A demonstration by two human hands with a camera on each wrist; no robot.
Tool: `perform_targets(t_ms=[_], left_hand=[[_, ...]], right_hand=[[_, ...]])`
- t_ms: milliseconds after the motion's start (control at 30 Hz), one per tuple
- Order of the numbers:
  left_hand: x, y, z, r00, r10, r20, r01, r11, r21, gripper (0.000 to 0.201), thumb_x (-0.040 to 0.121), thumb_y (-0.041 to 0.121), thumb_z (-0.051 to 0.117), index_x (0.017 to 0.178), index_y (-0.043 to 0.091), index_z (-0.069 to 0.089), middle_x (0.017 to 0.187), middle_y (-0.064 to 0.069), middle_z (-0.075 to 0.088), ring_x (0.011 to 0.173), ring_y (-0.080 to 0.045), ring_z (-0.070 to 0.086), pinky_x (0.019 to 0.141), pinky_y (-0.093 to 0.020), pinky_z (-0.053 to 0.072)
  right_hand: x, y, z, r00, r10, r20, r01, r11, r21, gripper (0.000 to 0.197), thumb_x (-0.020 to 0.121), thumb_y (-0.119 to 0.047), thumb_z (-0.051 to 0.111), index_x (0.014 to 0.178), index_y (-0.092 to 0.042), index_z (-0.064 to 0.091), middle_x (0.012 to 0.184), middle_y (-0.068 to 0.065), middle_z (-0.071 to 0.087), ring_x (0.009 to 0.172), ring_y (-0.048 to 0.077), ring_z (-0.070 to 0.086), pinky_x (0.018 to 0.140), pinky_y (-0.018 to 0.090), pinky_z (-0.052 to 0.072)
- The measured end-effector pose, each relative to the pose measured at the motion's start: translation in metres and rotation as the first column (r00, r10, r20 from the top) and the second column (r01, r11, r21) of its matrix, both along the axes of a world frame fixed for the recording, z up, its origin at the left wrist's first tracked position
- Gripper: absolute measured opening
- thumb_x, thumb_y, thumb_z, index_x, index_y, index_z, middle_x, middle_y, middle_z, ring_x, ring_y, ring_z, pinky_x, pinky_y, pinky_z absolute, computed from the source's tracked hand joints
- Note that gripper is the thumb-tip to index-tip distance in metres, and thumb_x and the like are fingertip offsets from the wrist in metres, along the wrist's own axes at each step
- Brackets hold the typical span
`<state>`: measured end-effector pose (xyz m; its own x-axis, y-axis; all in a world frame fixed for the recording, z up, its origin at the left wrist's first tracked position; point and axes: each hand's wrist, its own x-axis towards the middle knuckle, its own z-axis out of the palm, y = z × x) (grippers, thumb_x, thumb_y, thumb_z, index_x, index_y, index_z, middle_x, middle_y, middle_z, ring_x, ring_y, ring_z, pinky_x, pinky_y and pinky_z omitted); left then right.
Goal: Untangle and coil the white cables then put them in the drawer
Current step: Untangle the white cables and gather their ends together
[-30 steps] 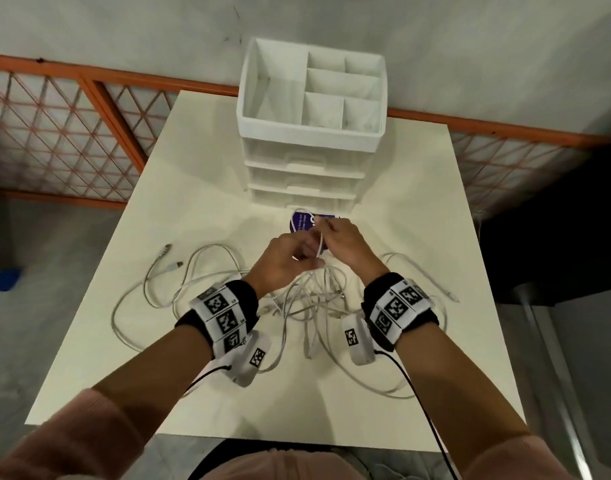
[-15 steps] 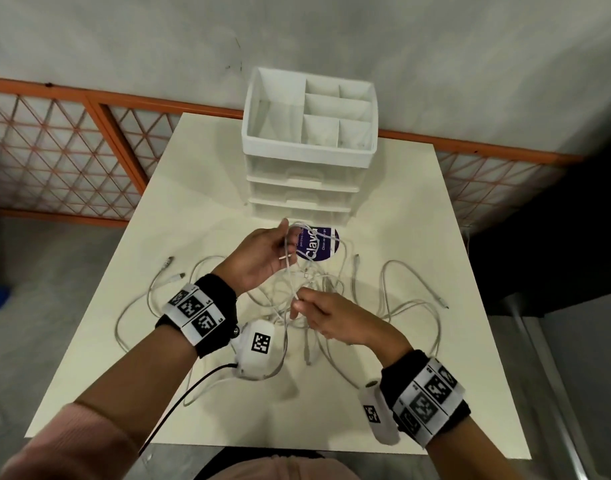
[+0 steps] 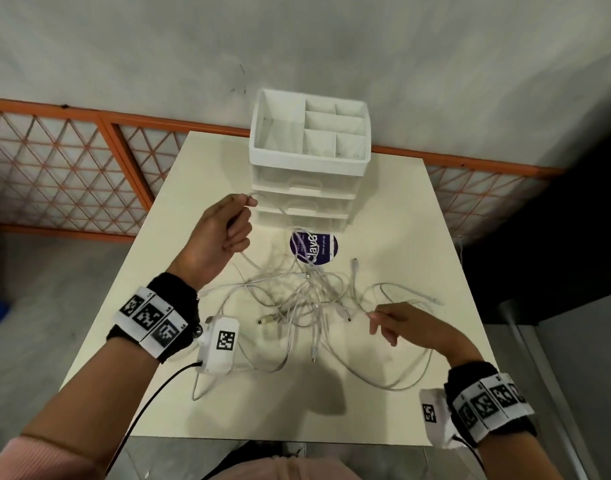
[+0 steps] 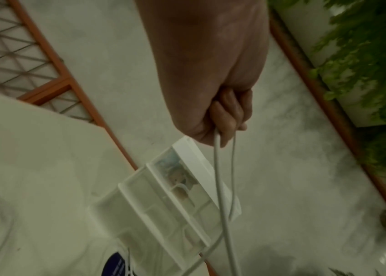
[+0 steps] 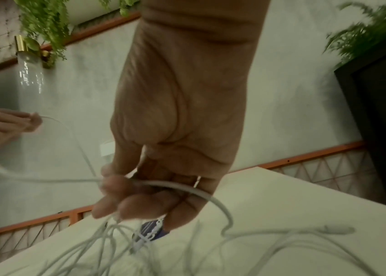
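Observation:
A tangle of several white cables lies mid-table in the head view. My left hand is raised in front of the drawer unit and pinches one white cable that loops down to the pile. My right hand sits low at the right of the tangle, fingers curled around a cable strand that runs to the left hand. All three drawers of the white unit look closed; its top tray has empty compartments.
A round purple sticker lies on the cream table just before the drawer unit. An orange lattice railing runs behind the table. Loose cable ends trail to the right edge.
My left hand rose up and back toward the drawer unit, drawing a cable out of the pile. My right hand slid right and nearer to me along the strand.

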<state>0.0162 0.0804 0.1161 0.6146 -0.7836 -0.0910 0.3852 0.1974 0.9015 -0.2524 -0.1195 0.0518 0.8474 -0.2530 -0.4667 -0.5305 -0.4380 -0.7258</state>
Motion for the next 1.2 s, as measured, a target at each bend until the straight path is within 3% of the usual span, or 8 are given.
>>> perform_targets(t_ms=[233, 433, 567, 633, 767, 867, 967, 1200], left_hand=[[-0.048, 0.004, 0.014, 0.853, -0.370, 0.368, 0.341, 0.929, 0.144, 0.016, 0.098, 0.024, 0.045, 0.095, 0.015, 0.057, 0.050, 0.009, 0.033, 0.045, -0.008, 0.022, 0.043, -0.019, 0.017], [-0.080, 0.012, -0.012, 0.686, -0.636, 0.354, 0.450, 0.753, 0.480, 0.030, 0.102, 0.030, 0.037, 0.108, 0.007, 0.055, 0.063, 0.002, 0.057, 0.050, -0.007, 0.043, 0.050, -0.016, 0.036], [-0.070, 0.014, -0.022, 0.895, -0.400, 0.196, 0.273, 0.841, 0.467, 0.060, 0.095, 0.059, 0.017, 0.119, 0.018, 0.054, 0.113, -0.003, 0.067, 0.096, -0.011, 0.065, 0.082, -0.028, 0.051], [-0.060, 0.009, -0.017, 0.959, -0.251, 0.131, 0.189, 0.913, 0.361, 0.061, 0.094, 0.060, 0.017, 0.123, 0.017, 0.049, 0.118, -0.003, 0.065, 0.109, -0.015, 0.062, 0.093, -0.033, 0.049], [-0.053, 0.000, -0.006, 0.994, 0.027, -0.109, -0.017, 0.996, 0.093, 0.038, 0.102, 0.037, 0.031, 0.101, 0.008, 0.055, 0.075, 0.002, 0.071, 0.075, -0.012, 0.069, 0.074, -0.026, 0.055], [-0.042, 0.009, -0.002, 0.925, 0.191, -0.329, -0.218, 0.975, -0.045, 0.032, 0.103, 0.021, 0.030, 0.076, 0.014, 0.046, 0.043, 0.009, 0.038, 0.039, -0.004, 0.038, 0.043, -0.014, 0.037], [-0.023, 0.032, 0.000, 0.925, 0.283, -0.253, -0.301, 0.953, -0.034, 0.035, 0.102, 0.025, 0.030, 0.070, 0.020, 0.041, 0.044, 0.011, 0.026, 0.037, -0.004, 0.020, 0.036, -0.016, 0.016], [0.002, 0.090, -0.036, 0.908, 0.412, 0.080, -0.420, 0.887, 0.192, 0.029, 0.102, 0.033, 0.038, 0.078, 0.024, 0.051, 0.044, 0.013, 0.025, 0.036, -0.002, 0.016, 0.040, -0.013, 0.011]], right_hand=[[0.069, 0.034, 0.034, 0.918, -0.372, 0.137, 0.331, 0.910, 0.248, 0.073, 0.096, -0.056, 0.012, 0.106, -0.011, 0.068, 0.090, 0.008, 0.075, 0.084, 0.013, 0.071, 0.079, 0.024, 0.048], [0.103, 0.039, 0.062, 0.828, -0.488, 0.277, 0.278, 0.786, 0.553, 0.025, 0.101, -0.019, 0.035, 0.097, -0.010, 0.059, 0.061, 0.000, 0.071, 0.059, 0.011, 0.067, 0.066, 0.028, 0.049], [0.098, 0.051, 0.063, 0.896, -0.285, 0.341, 0.155, 0.920, 0.361, 0.029, 0.103, -0.017, 0.029, 0.087, -0.013, 0.053, 0.056, 0.003, 0.040, 0.043, 0.007, 0.052, 0.056, 0.026, 0.048], [0.097, 0.065, 0.061, 0.954, -0.054, 0.296, -0.012, 0.976, 0.215, 0.027, 0.103, -0.020, 0.030, 0.090, -0.011, 0.051, 0.059, 0.000, 0.034, 0.042, 0.005, 0.047, 0.053, 0.023, 0.051], [0.097, 0.089, 0.051, 0.959, 0.200, 0.201, -0.229, 0.964, 0.131, 0.017, 0.102, -0.019, 0.037, 0.094, -0.011, 0.051, 0.055, -0.005, 0.038, 0.045, 0.006, 0.041, 0.052, 0.022, 0.048], [0.085, 0.079, 0.042, 0.954, 0.267, 0.136, -0.281, 0.955, 0.096, 0.013, 0.098, -0.022, 0.049, 0.090, -0.015, 0.057, 0.049, -0.014, 0.053, 0.041, 0.002, 0.043, 0.048, 0.017, 0.041], [0.059, 0.046, 0.034, 0.967, 0.246, 0.060, -0.248, 0.968, 0.033, 0.023, 0.095, -0.028, 0.054, 0.090, -0.006, 0.061, 0.057, -0.010, 0.059, 0.041, 0.004, 0.040, 0.047, 0.017, 0.034], [-0.015, -0.038, 0.029, 0.983, -0.063, -0.170, 0.039, 0.989, -0.143, 0.069, 0.086, -0.066, 0.035, 0.056, -0.010, 0.063, 0.043, -0.001, 0.036, 0.046, 0.016, 0.035, 0.054, 0.025, 0.032]])
